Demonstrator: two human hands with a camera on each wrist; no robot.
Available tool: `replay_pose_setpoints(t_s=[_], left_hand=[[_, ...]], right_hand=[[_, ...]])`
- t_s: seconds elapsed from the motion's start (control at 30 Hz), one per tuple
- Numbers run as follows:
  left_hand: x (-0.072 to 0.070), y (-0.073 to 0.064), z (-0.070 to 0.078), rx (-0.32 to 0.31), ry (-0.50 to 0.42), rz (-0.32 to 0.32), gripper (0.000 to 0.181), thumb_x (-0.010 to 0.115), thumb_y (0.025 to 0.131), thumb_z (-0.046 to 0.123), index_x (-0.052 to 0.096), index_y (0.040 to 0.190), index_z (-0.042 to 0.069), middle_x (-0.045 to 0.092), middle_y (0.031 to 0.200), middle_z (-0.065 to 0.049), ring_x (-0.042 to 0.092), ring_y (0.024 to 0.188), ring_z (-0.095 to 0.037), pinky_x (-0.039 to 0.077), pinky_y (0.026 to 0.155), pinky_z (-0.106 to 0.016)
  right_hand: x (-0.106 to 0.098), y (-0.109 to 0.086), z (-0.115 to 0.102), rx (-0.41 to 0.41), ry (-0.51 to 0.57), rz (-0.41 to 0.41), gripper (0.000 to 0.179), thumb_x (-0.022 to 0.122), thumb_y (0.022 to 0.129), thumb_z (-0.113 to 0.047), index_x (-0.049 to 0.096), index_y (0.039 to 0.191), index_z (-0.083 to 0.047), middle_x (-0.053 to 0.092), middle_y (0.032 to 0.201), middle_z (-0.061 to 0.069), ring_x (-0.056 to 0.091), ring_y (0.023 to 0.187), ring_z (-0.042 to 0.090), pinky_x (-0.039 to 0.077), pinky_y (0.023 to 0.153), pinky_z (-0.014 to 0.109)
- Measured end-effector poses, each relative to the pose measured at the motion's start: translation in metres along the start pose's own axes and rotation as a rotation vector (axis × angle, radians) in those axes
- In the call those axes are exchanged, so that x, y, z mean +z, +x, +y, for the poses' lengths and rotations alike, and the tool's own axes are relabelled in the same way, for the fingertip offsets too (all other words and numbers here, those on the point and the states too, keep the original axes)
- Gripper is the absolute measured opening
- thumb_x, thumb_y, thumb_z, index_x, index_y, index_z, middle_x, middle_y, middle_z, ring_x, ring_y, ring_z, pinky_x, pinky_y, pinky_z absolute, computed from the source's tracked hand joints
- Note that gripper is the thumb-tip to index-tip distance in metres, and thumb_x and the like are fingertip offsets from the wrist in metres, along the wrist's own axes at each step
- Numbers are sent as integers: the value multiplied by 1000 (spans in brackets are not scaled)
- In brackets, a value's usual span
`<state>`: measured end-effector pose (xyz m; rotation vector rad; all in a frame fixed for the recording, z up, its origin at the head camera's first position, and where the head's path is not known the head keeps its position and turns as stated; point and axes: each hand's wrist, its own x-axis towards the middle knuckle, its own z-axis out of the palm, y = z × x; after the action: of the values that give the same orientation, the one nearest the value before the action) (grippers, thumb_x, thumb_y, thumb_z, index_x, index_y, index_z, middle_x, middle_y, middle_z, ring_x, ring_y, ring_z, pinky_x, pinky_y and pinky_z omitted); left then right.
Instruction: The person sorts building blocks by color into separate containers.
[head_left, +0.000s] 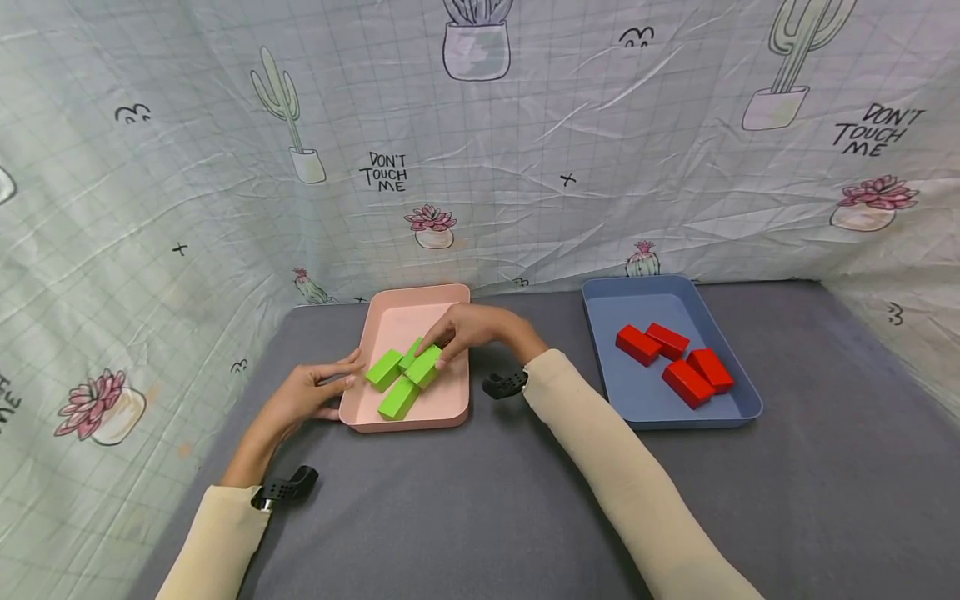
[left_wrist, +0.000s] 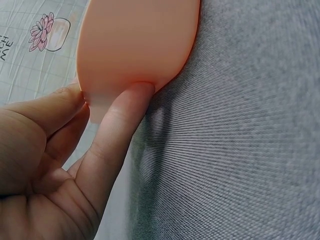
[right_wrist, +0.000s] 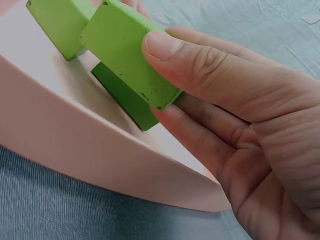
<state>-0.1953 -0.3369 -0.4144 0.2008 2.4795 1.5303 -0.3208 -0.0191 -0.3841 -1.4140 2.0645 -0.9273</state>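
My left hand (head_left: 300,393) holds the left side of a pink tray (head_left: 442,416). In the left wrist view, one fingertip (left_wrist: 137,92) presses low on its outer wall while other fingers reach its rim. Over the tray, my right hand (head_left: 474,327) pinches a green block (head_left: 423,367) between thumb and fingers. That block overlaps the others beneath it in the head view. Around it in the tray lie more green blocks: one at the left (head_left: 384,369), one nearer the front (head_left: 399,399), and one behind, partly hidden (head_left: 409,353).
A blue tray (head_left: 637,408) stands to the right on the grey cloth (head_left: 420,517), with several red blocks (head_left: 688,383) inside. Behind the table hangs a cactus-print curtain (head_left: 525,167). Each wrist wears a black band (head_left: 288,485).
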Motion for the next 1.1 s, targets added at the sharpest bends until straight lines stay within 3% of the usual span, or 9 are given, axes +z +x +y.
replay_pose_setpoints(t_s=[0.13,0.33,0.43,0.7,0.83,1.1], left_hand=[[-1,-1,0,2,-4,-4,43,64,102,15,57,143,5,30,163,-6,49,133,-29,62,74,-40],[0,-2,0,7,-5,-8,44,64,102,14,57,144,4,30,163,-6,50,131,-15,62,74,-40],[0,-3,0,8,-6,-10,43,64,102,14,57,144,4,30,163,-7,50,132,-17,62,75,-40],[1,-3,0,5,-11,-9,43,63,102,13,57,143,3,30,163,-7,46,134,-33,62,74,-40],[2,-3,0,-1,-10,-6,42,63,102,12,57,143,3,30,163,-7,49,133,-30,62,74,-40],[1,-3,1,-4,-20,-4,42,63,102,12,58,143,3,30,163,-7,52,131,-26,62,74,-40]], right_hand=[[1,4,0,-21,-16,14,36,80,88,-11,75,124,-8,74,119,2,54,82,4,46,73,19],[1,7,-4,-41,-37,6,36,81,87,-9,75,123,-7,76,106,1,50,77,6,44,70,20],[1,8,-3,-32,-50,8,36,81,87,-8,75,123,-7,76,101,0,49,76,6,44,69,20],[2,9,-2,7,-15,-13,35,81,87,-7,75,122,-5,75,115,4,61,86,5,51,79,19],[2,11,-2,15,-46,-40,35,79,89,-9,74,124,-6,75,118,4,66,95,6,53,86,20],[2,14,-6,22,-74,-111,34,76,91,-6,72,125,-3,74,115,7,66,99,12,53,88,22]])
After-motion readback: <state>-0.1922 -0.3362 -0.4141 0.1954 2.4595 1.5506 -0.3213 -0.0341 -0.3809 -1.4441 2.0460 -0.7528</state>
